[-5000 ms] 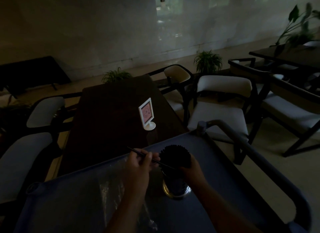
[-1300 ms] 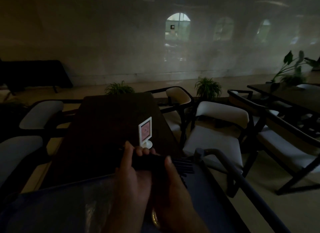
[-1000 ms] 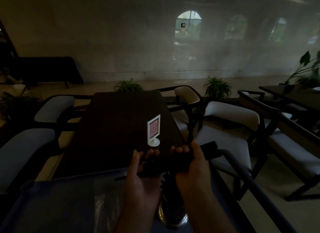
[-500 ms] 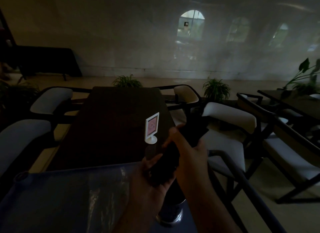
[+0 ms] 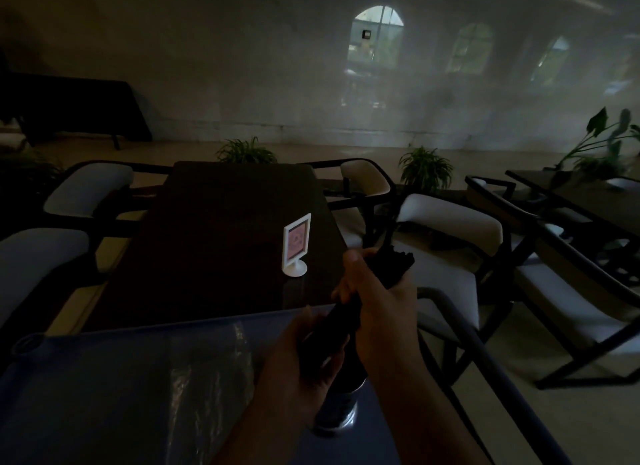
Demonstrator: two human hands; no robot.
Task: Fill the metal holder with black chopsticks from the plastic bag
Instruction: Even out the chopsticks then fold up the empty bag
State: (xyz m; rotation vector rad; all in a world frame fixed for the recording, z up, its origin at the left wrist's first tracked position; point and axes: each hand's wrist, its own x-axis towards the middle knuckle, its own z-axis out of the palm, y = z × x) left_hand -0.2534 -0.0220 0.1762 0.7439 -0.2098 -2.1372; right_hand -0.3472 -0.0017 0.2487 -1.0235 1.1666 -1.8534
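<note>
A thick bundle of black chopsticks [image 5: 393, 267] is tilted up and to the right above the cart. My right hand [image 5: 377, 309] is wrapped around its upper half. My left hand [image 5: 301, 364] grips its lower end. Directly below, the metal holder [image 5: 341, 409] stands upright on the cart, its shiny base showing past my wrists. The clear plastic bag [image 5: 207, 371] lies flat on the cart to the left of my hands. The scene is very dim.
The blue-grey cart top [image 5: 86, 378] has a tubular handle [image 5: 485, 354] on its right. Beyond it stands a dark table [image 5: 225, 243] with a small white sign stand [image 5: 296, 245]. Cushioned chairs [image 5: 446, 250] flank the table, with potted plants behind.
The bundle went from lying level across both hands to tilted steeply, its far end raised to the right. My left hand slid down to its lower end.
</note>
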